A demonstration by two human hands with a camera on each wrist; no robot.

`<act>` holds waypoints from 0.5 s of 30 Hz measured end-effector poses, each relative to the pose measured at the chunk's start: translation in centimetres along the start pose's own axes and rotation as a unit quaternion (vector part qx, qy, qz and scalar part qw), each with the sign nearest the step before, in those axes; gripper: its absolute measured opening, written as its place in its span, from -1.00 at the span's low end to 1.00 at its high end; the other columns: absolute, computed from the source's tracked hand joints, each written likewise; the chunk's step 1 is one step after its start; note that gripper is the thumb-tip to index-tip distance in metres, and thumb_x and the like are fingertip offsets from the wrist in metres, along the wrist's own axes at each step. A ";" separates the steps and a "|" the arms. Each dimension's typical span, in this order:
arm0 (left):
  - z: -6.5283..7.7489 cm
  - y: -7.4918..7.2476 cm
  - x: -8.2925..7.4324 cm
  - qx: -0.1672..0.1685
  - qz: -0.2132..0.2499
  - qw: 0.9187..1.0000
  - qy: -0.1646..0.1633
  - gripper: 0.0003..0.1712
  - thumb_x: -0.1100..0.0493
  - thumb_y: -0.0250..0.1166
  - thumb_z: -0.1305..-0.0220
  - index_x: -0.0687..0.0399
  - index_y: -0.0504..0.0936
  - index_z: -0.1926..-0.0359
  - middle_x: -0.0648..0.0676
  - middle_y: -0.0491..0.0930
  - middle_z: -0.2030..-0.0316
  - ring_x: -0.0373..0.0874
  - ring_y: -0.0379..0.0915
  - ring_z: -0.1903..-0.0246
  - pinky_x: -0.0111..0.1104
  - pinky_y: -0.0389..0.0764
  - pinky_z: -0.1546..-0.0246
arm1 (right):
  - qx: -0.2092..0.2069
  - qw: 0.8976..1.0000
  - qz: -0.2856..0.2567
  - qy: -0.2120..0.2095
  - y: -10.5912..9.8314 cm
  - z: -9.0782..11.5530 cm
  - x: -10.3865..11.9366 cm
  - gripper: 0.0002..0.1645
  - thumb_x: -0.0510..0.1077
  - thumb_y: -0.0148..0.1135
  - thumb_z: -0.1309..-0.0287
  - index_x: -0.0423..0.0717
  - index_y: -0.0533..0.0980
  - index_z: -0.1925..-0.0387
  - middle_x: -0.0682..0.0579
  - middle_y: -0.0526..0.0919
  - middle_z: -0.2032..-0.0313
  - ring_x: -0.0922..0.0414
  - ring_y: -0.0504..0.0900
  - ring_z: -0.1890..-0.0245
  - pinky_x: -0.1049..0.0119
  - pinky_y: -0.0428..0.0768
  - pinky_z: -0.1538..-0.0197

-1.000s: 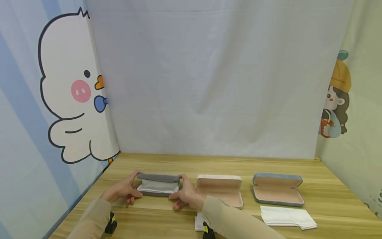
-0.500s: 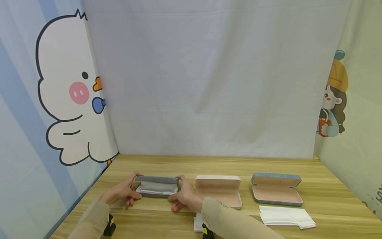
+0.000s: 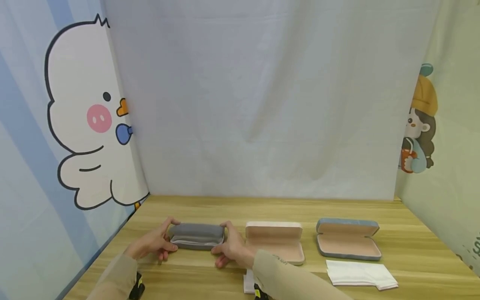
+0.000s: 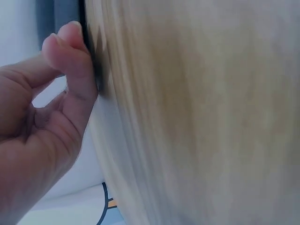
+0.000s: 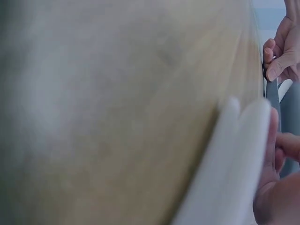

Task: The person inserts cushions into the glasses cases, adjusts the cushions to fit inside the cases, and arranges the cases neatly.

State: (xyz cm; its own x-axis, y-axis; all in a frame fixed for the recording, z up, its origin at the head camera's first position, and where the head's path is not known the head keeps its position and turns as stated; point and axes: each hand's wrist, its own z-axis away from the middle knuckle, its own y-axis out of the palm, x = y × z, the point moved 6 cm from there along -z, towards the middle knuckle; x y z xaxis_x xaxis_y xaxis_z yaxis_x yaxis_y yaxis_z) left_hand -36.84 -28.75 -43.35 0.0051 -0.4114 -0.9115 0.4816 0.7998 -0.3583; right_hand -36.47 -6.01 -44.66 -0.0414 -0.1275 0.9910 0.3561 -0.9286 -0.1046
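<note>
On the left side of the wooden table, a person has a grey glasses case between both hands. The left hand grips its left end and the right hand its right end, each thumb at the near edge and each forefinger at the far top corner of the lid. The lid slopes partway down toward the near side, and a pale cloth shows in the gap between it and the base.

Just right of the right hand, a white glasses case lies open, its lining pinkish. Farther right, a blue glasses case also lies open. A folded white cloth lies just on its near side. Another white cloth sits nearer the person, mostly hidden by the right sleeve. A plain pale curtain hangs behind the table's far edge, with a cartoon bird on the left wall covering. In the right wrist view, the whitish shape close to the camera is too blurred to identify.
</note>
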 end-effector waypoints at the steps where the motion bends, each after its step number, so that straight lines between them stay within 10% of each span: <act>1: 0.0 0.1 0.0 -0.001 0.000 1.000 -0.001 -0.28 0.41 0.21 -0.27 0.10 -0.02 -0.27 0.12 0.47 0.57 -0.23 0.44 0.72 -0.42 0.56 0.71 | -0.002 1.000 0.003 -0.002 0.0 0.1 0.0 -0.12 -0.57 0.29 0.06 -0.08 0.16 -0.25 -0.36 0.60 0.55 0.15 0.51 0.87 0.23 0.62 0.72; 15: -0.1 0.4 -0.2 -0.021 -0.017 1.000 -0.014 -0.28 0.46 0.16 -0.27 0.10 -0.06 -0.27 0.13 0.46 0.59 -0.21 0.44 0.73 -0.41 0.56 0.71 | -0.018 0.999 0.027 -0.021 0.2 0.4 0.6 -0.16 -0.59 0.28 0.08 -0.13 0.19 -0.22 -0.30 0.53 0.44 0.12 0.53 0.85 0.19 0.62 0.73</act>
State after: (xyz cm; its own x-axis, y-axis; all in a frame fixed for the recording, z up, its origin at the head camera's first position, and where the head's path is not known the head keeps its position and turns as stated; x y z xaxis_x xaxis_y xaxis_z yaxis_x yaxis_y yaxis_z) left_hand -36.70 -28.30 -43.38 0.0138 -0.4502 -0.8928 0.4446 0.8026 -0.3978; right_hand -36.02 -6.08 -44.05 0.0158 -0.1631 0.9865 0.3235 -0.9327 -0.1594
